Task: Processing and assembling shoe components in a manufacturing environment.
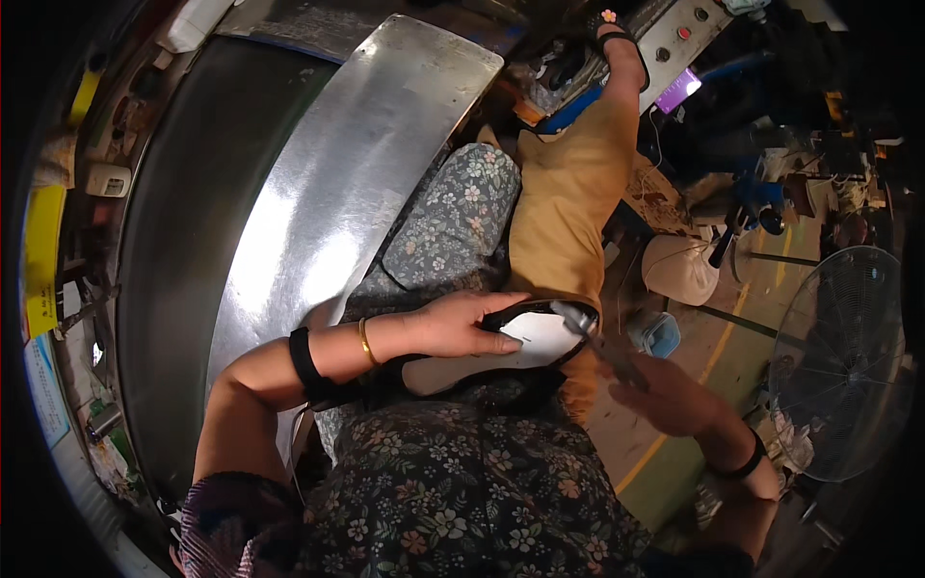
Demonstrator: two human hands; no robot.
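Observation:
Across my lap lies a shoe (540,337), its underside up, with a pale sole board and dark material around the toe edge. My left hand (461,326) is closed on its near side, the thumb lying on the pale board. In my right hand (665,393) is a hammer (575,319), blurred by motion, its head over the toe end of the shoe. Whether the hammer head touches the shoe I cannot tell. A dark floral apron (453,511) covers my front, beneath the shoe.
A shiny metal sheet (337,183) slopes along my left, beside a dark conveyor belt (198,212). To the right stand a round fan (838,366), a pale cloth-like bundle (679,272) and a small blue container (660,337). A control panel (696,39) is at the far right.

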